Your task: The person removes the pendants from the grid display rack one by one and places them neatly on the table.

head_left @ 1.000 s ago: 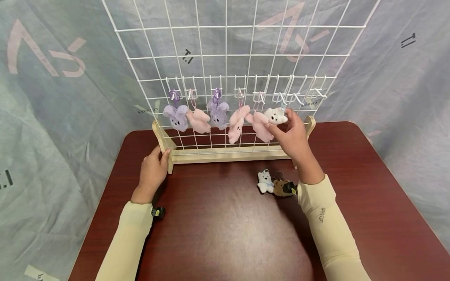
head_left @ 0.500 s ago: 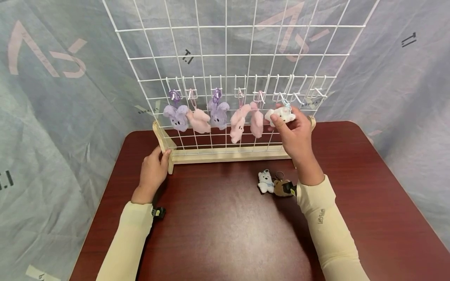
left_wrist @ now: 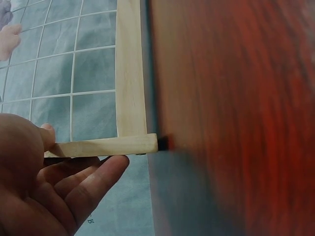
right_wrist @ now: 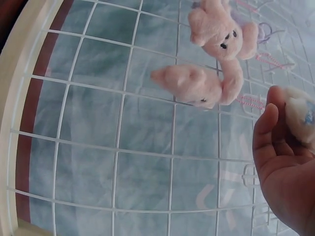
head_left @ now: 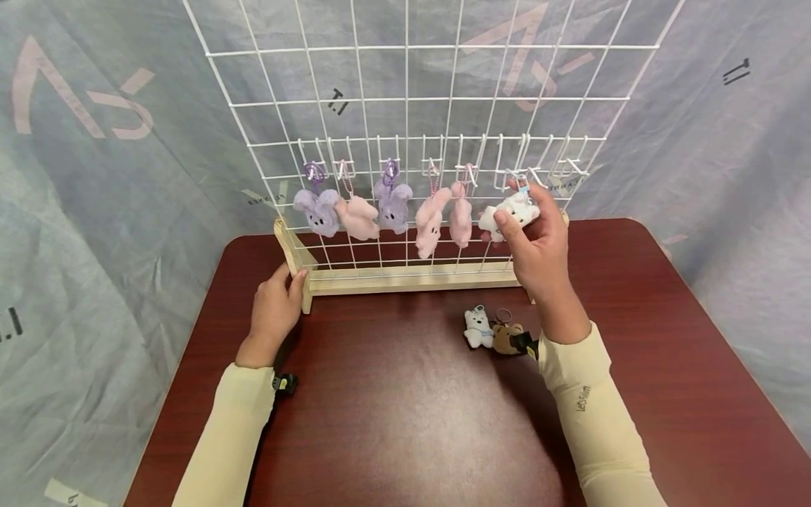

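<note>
My right hand (head_left: 541,257) pinches a white plush bear keychain (head_left: 522,209) in front of the rack's right side, thumb across its body. Its clasp end is up at the fingertips, close below a white wire hook (head_left: 509,182). In the right wrist view the white plush (right_wrist: 299,115) shows only partly at the right edge, behind the curled fingers (right_wrist: 266,128). My left hand (head_left: 275,310) grips the left wooden foot of the rack (head_left: 293,257). The left wrist view shows that foot (left_wrist: 106,146) between thumb and fingers.
Pink and purple plush keychains, such as the nearest pink one (head_left: 462,215), hang left of my right hand. A white bear keychain (head_left: 478,328) and a brown bear keychain (head_left: 505,339) lie on the table (head_left: 405,408). Bare hooks (head_left: 568,167) sit at the rack's right end.
My right hand has shifted slightly right and tilted the white bear keychain. The pink plush beside it swung away from the fingers and turned. My left hand has stayed on the foot.
</note>
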`<state>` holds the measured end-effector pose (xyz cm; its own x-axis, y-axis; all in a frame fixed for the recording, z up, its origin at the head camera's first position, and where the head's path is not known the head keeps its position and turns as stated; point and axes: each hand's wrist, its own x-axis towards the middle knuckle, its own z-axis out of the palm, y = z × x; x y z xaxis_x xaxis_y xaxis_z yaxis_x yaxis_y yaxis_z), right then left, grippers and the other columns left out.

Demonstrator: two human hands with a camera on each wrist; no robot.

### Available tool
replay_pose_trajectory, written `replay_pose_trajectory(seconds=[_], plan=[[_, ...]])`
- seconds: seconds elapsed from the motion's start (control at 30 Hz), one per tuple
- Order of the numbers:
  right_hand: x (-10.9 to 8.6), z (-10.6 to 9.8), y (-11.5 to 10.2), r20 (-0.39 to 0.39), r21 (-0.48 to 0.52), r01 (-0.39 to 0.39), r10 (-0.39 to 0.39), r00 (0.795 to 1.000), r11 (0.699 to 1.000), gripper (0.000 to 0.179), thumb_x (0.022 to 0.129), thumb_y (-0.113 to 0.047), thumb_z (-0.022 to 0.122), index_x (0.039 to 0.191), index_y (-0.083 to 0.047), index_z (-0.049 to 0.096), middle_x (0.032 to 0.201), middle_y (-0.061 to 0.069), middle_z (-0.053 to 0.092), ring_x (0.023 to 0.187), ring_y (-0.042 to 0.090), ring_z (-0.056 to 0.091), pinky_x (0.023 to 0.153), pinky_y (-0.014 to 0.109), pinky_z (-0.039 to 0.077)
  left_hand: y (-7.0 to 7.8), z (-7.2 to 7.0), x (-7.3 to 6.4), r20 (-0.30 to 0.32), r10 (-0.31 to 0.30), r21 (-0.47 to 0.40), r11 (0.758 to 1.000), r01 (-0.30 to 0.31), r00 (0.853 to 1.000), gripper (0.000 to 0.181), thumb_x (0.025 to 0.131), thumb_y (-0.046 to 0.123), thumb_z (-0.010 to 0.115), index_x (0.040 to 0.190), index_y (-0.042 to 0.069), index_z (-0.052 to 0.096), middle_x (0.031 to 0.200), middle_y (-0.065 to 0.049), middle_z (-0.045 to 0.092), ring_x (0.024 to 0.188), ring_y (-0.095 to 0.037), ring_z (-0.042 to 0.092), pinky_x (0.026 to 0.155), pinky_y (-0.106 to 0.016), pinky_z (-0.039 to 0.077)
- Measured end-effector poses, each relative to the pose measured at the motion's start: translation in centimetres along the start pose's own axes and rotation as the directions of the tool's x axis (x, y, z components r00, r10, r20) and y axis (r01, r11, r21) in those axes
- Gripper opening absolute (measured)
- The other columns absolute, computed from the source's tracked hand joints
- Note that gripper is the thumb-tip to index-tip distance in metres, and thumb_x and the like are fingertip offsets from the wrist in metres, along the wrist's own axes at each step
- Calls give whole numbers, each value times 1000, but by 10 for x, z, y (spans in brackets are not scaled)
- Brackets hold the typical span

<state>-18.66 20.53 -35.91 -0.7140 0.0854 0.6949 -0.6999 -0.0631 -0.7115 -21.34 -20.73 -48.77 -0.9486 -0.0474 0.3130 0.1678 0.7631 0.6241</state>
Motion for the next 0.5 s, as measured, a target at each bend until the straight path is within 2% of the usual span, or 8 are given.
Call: replay_pose_trajectory(seconds=[0.13, 0.2, 0.3, 0.37, 0.43, 0.5], plan=[[-2, -1, 0, 30, -58, 2, 0, 1000, 998, 36, 102, -3, 67, 138, -1, 62, 91, -4, 75, 65, 9, 75, 57, 21, 58, 0, 0, 1, 4, 4, 0, 1000, -4, 1000, 41, 112, 38, 53, 134, 6, 63, 96, -26, 77, 85, -42, 75, 78, -61, 55], [-4, -1, 1, 52, -69, -22, 26, 998, 997, 33, 102, -3, 68, 135, 0, 63, 99, -5, 76, 66, 10, 75, 59, 21, 59, -1, 0, 1, 2, 5, 0, 1000, -5, 1000, 41, 112, 38, 53, 134, 6, 64, 96, -26, 77, 85, -42, 75, 78, -61, 55], [-7, -1, 3, 83, -96, -52, 60, 995, 994, 30, 100, -1, 69, 129, 7, 64, 99, -5, 75, 66, 8, 74, 61, 21, 59, -1, 1, 2, -1, 7, 0, 1000, -7, 1000, 41, 112, 38, 52, 134, 5, 64, 97, -26, 77, 86, -42, 75, 79, -62, 55], [-9, 0, 5, 94, -100, -75, 84, 992, 992, 29, 99, 4, 68, 126, 13, 63, 95, -5, 74, 65, 7, 74, 59, 20, 58, -1, 0, 1, -1, 6, 2, 1000, -6, 1000, 41, 112, 38, 52, 134, 5, 64, 97, -26, 77, 86, -43, 75, 79, -62, 55], [-10, 1, 8, 111, -131, -92, 107, 988, 987, 28, 98, 8, 67, 124, 17, 62, 84, -7, 70, 62, 5, 71, 56, 19, 55, -1, 0, 1, -1, 5, 2, 1000, -5, 1000, 42, 112, 39, 51, 134, 5, 64, 97, -26, 77, 87, -42, 75, 79, -62, 55], [-12, 2, 9, 137, -170, -115, 139, 981, 979, 25, 97, 10, 66, 121, 16, 63, 81, -7, 68, 62, 3, 67, 55, 18, 52, -1, 0, 1, -1, 4, 0, 1000, -4, 1000, 42, 112, 39, 51, 134, 6, 64, 97, -26, 77, 86, -42, 75, 79, -62, 55]])
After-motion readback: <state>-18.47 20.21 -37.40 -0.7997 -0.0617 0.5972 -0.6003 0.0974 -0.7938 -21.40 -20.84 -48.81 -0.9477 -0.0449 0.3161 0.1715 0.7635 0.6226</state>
